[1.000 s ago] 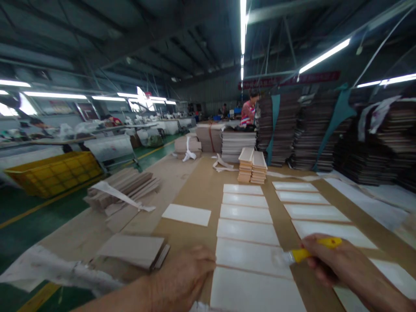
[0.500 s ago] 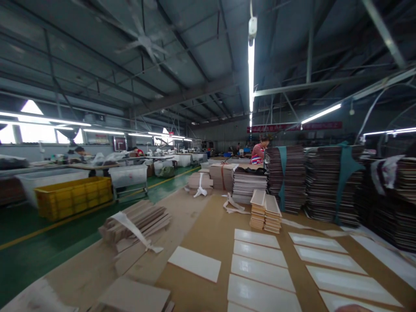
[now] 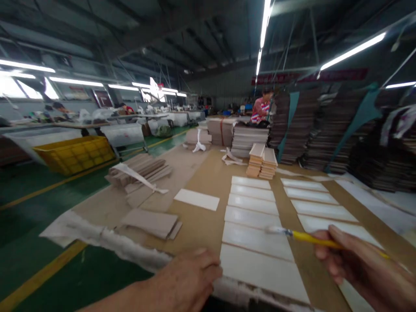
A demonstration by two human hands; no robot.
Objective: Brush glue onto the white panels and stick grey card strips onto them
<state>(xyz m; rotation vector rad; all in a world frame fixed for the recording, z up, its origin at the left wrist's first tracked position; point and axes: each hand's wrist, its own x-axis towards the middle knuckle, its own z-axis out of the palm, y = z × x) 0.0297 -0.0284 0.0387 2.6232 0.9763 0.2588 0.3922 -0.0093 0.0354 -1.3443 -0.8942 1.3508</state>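
In the head view, my right hand [image 3: 360,264] grips a paintbrush [image 3: 312,238] by its yellow handle. The brush points left, its pale bristles over a column of white rectangular panels [image 3: 253,236]; whether they touch is unclear. My left hand [image 3: 188,277] is palm down at the near table edge, fingers bent and close together. Its fingertips are beside the left edge of the nearest panel [image 3: 260,273], and anything beneath them is hidden. A second column of white panels [image 3: 320,210] runs along the right, partly behind my right hand.
A single white panel [image 3: 196,199] lies left of the columns. Grey-brown boards [image 3: 151,221] and a strapped board pile [image 3: 139,173] are at left. Small stacked panels [image 3: 261,160] stand behind, near tall dark stacks [image 3: 299,125]. A person [image 3: 261,108] is beyond; a yellow bin [image 3: 74,154] stands on the floor.
The view has tipped down, bringing the near table edge into sight. Both hands are now plainly visible, with the paintbrush in the right; before, only a sliver of a hand showed.
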